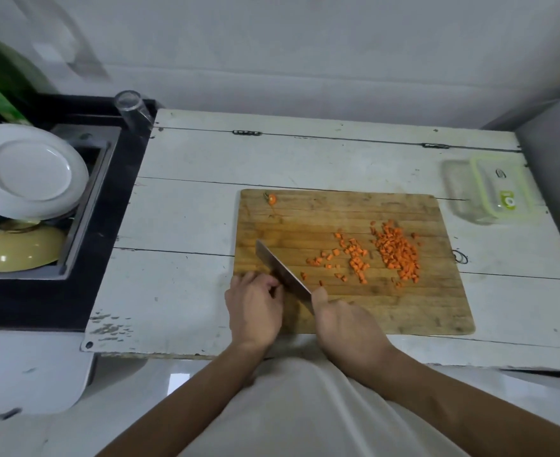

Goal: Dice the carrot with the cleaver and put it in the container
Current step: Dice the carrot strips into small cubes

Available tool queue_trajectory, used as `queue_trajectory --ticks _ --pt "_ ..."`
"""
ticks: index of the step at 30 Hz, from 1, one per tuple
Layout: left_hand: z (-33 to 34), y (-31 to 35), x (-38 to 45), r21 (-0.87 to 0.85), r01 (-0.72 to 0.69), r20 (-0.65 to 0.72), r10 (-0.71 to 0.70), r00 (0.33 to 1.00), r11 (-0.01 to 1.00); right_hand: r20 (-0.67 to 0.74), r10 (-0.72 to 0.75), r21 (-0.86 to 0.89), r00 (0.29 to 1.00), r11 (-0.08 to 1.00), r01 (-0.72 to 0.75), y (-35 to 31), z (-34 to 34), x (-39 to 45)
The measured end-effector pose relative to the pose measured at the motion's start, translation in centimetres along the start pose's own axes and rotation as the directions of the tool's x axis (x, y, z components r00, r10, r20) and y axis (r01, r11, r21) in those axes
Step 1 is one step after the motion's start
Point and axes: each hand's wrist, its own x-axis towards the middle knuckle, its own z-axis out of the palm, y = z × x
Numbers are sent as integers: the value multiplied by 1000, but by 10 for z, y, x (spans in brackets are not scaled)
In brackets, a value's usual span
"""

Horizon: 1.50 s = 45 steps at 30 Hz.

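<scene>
A home kitchen is being shown.
A sink (pixel 83 206) set in a black top is holding a white plate (pixel 29 171) and a yellow bowl (pixel 19 247), while a worn wooden cutting board (pixel 344 308) scattered with diced carrot (pixel 395 250) is lying on a scuffed white counter (pixel 179 225).

From my remote seat I saw a pale, plain wall (pixel 305 44) behind a worn white plank table (pixel 179 225) with chipped paint and small hinges. To its left a black counter (pixel 113 225) held a steel sink (pixel 83 206) with a white plate (pixel 27 169) and a yellow bowl (pixel 17 249). A grey appliance (pixel 555 166) stood at the right. Light was soft and even.
</scene>
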Motion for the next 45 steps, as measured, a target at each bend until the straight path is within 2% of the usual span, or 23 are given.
queue_trajectory --ticks 2,6,10,14,17,19,21,22,24,26,28,30,33,35,37,39,41,42,43,45 --pt "0 4 4 18 51 28 -51 998 999 -3 24 24 1000 999 -24 -8 -2 12" --pt "0 7 6 39 72 44 -74 996 997 -77 93 186 993 979 -78 -13 -11 46" --pt "-8 5 2 -15 17 52 -16 999 1000 -143 150 311 978 945 -100 17 -9 41" --pt "-20 -7 -3 -155 -41 59 51 997 987 -222 173 406 960 911 -70 47 -15 25" --pt "-29 -17 -7 -195 -57 21 62 998 979 -208 226 494 952 864 -97 47 -14 26" --pt "-31 -24 -10 -180 -89 10 92 996 980 -133 292 622 947 768 -150 44 -14 29" --pt "-33 -27 -14 -156 -202 2 204 979 967 -23 344 772 939 603 -202 42 -18 29" --pt "-33 -26 -16 -141 -306 24 312 950 942 36 361 840 932 494 -224 43 -19 28" --pt "-31 -14 -21 -73 -503 164 508 846 861 120 382 941 916 252 -228 46 -21 27" --pt "-26 5 -23 52 -593 281 558 781 803 161 388 977 908 67 -201 50 -25 26" --pt "-22 20 -21 117 -613 322 554 768 782 192 387 980 902 -28 -197 53 -30 25" --pt "-18 27 -16 151 -616 349 542 765 773 207 387 978 899 -58 -200 54 -35 23" --pt "-13 29 -11 204 -583 352 497 793 786 190 383 980 904 -22 -196 58 -39 15" --pt "-9 30 -9 209 -539 331 460 824 816 175 371 977 912 51 -208 63 -40 8" --pt "-8 25 -4 198 -465 236 419 877 863 143 328 955 934 201 -217 70 -38 -1" --pt "-13 18 4 112 -423 59 419 906 899 33 291 884 956 437 -164 78 -31 -9" --pt "-21 6 13 7 -420 -104 419 902 907 -250 252 664 935 747 -24 90 -19 -17" --pt "-27 3 17 -62 -392 -172 377 910 918 -392 164 457 905 888 37 95 -14 -21" --pt "-34 2 20 -152 -344 -239 304 922 927 -463 61 242 884 968 60 99 -10 -24" --pt "-48 6 22 -359 -265 -366 126 922 895 -478 -64 -37 876 998 52 103 -6 -28"
